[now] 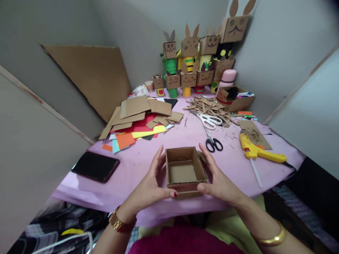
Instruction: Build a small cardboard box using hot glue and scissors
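A small open-topped cardboard box [182, 173] is at the table's near edge, its hollow inside facing up. My left hand [155, 180] is wrapped around its left side, with the thumb across the front and the fingers along the side wall. On the opposite side, my right hand [215, 176] holds the right wall, its thumb at the front corner. A strip of cardboard [188, 194] shows below the front wall. The fingertips behind the box are partly hidden.
Black-handled scissors [214, 144] and white-handled scissors [209, 120] lie beyond the box. A yellow glue gun [254, 150] lies right, a phone [95, 165] left. Cardboard sheets [135, 107], cardboard scraps [209, 107] and cardboard animal figures [188, 79] stand farther back.
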Demonstrator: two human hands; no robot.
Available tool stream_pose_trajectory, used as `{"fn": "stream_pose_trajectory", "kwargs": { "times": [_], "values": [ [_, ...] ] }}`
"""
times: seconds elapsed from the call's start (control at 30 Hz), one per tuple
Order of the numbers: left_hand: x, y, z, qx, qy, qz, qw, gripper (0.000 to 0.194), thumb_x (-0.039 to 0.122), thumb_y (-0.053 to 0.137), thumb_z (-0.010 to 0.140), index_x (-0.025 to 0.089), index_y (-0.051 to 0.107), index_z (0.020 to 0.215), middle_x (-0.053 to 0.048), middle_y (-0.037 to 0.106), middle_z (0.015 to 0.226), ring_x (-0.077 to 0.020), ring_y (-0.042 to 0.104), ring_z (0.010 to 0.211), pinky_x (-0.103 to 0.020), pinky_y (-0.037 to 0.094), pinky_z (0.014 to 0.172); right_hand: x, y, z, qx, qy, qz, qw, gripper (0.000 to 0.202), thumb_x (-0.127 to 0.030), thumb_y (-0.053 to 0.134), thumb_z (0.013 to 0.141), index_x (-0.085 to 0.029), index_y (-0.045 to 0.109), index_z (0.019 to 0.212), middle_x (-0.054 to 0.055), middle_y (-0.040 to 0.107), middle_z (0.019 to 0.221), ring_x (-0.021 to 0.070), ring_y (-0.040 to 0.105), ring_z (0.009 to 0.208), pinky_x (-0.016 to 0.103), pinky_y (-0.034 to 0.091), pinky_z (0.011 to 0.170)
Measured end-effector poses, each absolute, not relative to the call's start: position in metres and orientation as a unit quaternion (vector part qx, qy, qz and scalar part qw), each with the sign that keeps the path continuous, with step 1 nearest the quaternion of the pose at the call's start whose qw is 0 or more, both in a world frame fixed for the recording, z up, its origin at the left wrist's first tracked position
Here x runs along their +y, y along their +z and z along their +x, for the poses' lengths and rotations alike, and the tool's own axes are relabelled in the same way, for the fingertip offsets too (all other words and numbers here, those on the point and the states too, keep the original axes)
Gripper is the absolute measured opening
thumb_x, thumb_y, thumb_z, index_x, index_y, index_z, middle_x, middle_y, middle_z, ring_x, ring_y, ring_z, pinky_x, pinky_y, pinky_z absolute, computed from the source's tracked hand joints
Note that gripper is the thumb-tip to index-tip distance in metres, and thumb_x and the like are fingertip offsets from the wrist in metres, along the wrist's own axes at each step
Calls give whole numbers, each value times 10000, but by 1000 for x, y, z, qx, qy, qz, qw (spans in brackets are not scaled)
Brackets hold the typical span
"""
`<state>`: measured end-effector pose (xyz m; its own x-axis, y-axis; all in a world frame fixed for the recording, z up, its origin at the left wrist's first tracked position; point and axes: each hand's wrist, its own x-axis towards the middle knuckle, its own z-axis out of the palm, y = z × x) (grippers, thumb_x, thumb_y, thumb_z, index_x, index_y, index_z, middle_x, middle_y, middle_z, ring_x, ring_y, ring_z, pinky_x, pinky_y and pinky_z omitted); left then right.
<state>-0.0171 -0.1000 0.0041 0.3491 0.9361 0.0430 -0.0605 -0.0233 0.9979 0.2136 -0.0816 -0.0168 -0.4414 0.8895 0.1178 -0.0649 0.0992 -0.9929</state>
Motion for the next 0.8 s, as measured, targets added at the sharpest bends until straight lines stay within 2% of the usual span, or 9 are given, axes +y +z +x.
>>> {"fn": "stream_pose_trajectory", "kwargs": {
  "times": [0.23, 0.4, 0.53, 0.67, 0.8],
  "values": [
    [-105, -7, -19, 369, 426, 577, 591, 1180, 398, 842, 614, 358, 36, 1476, -92, 127, 1577, -289, 169, 1429, -484, 151, 1159, -88, -27, 214, -628, 572, -340, 404, 1184, -552, 785, 629, -275, 20, 1489, 121, 184, 1562, 267, 232, 1403, 478, 178, 1140],
    [-108, -7, -21, 368, 419, 580, 594, 1182, 362, 836, 633, 343, 14, 1482, -85, 106, 1584, -264, 132, 1439, -454, 123, 1165, -89, -25, 216, -646, 551, -362, 385, 1194, -499, 804, 631, -281, 2, 1489, 119, 135, 1573, 279, 193, 1415, 496, 159, 1142],
    [-109, -9, -27, 364, 408, 576, 607, 1190, 348, 831, 642, 361, -13, 1480, -76, 98, 1589, -278, 134, 1437, -479, 138, 1158, -90, -24, 216, -658, 541, -359, 382, 1245, -467, 825, 612, -285, -41, 1487, 123, 122, 1576, 278, 165, 1425, 500, 143, 1145],
    [-111, -11, -34, 366, 397, 578, 612, 1164, 289, 819, 667, 384, -13, 1475, -57, 75, 1594, -272, 97, 1442, -488, 97, 1157, -90, -26, 223, -676, 528, -367, 360, 1279, -435, 839, 604, -308, -83, 1481, 100, 61, 1590, 263, 105, 1439, 497, 97, 1153],
    [-114, -12, -35, 372, 392, 587, 603, 1147, 281, 812, 677, 389, -6, 1474, -48, 49, 1597, -268, 78, 1444, -493, 67, 1158, -88, -28, 237, -686, 531, -367, 336, 1191, -375, 813, 666, -353, -58, 1479, 75, 112, 1585, 250, 167, 1428, 498, 123, 1150]
  ]
}}
